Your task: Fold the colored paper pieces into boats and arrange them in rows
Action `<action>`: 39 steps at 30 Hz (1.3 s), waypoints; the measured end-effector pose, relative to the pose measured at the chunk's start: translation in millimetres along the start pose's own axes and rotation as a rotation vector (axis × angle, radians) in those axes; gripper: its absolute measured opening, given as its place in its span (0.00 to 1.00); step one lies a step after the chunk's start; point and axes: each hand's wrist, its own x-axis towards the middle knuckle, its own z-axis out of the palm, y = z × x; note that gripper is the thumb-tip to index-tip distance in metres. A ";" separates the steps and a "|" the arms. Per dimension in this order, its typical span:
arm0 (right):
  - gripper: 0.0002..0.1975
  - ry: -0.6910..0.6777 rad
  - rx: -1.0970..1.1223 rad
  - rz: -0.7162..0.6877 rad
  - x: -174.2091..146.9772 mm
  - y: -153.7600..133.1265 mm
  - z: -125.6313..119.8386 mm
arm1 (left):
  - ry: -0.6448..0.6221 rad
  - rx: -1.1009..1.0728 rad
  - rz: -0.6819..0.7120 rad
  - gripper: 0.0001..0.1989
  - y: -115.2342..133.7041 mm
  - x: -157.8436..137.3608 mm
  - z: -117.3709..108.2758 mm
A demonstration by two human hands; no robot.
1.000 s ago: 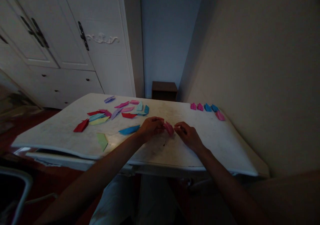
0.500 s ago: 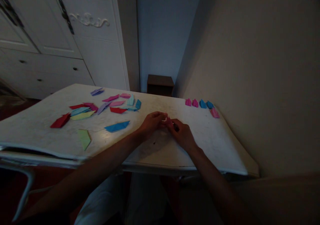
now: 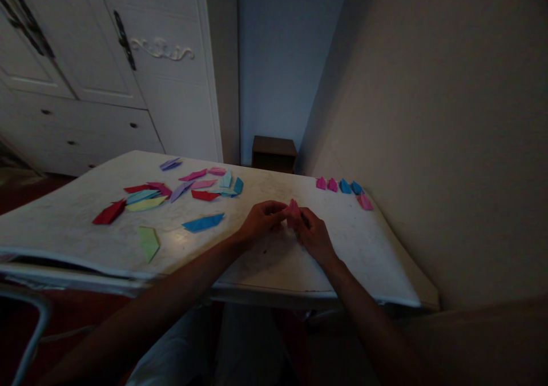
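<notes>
Backed at far left by a white wardrobe [image 3: 175,100], seemingly closed, contents hidden. Strewn over the counter [image 3: 363,249] with flat folded papers, including a blue piece [image 3: 203,222] near the left hand [image 3: 263,220]. Beyond, fitted with an open-fronted brown cabinet [image 3: 274,144], too dark inside to tell. Pinching a pink paper [image 3: 293,208] above mid-counter with left hand and right hand [image 3: 314,232]; apparently mid-shaping, so calling for steady, light fingertip pressure. Lined along the far right with smaller folded figures [image 3: 345,187].

Free lane over tabletop [image 3: 363,246] right of right hand [image 3: 311,229]; folded papers [image 3: 203,222] obstruct left; wall [image 3: 428,146] bounds right.
</notes>
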 end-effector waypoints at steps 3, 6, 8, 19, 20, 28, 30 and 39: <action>0.23 -0.017 0.101 0.031 -0.4 0.9 1.7 | -0.025 0.034 0.040 0.18 -3.4 5.5 -1.1; 0.24 0.021 0.182 0.069 0.4 4.5 0.4 | 0.007 0.037 0.015 0.15 2.3 16.1 5.2; 0.24 0.073 0.212 0.092 0.2 9.5 -4.6 | 0.041 0.013 -0.017 0.13 12.2 26.1 14.3; 0.16 0.446 0.198 0.240 -42.2 41.3 -67.8 | -0.008 0.268 -0.132 0.05 15.9 104.0 120.5; 0.15 0.463 0.203 0.258 -44.4 41.6 -69.4 | -0.018 0.292 -0.134 0.05 10.5 111.6 130.4; 0.13 0.400 0.150 0.273 -43.8 43.4 -65.6 | -0.047 0.548 -0.103 0.08 -22.0 160.4 164.9; 0.14 0.393 0.103 0.253 -43.6 42.6 -66.5 | -0.059 0.604 -0.087 0.09 -26.9 166.5 165.5; 0.14 0.363 0.038 0.265 -43.4 31.5 -69.0 | -0.077 0.777 0.014 0.13 -29.3 173.8 174.7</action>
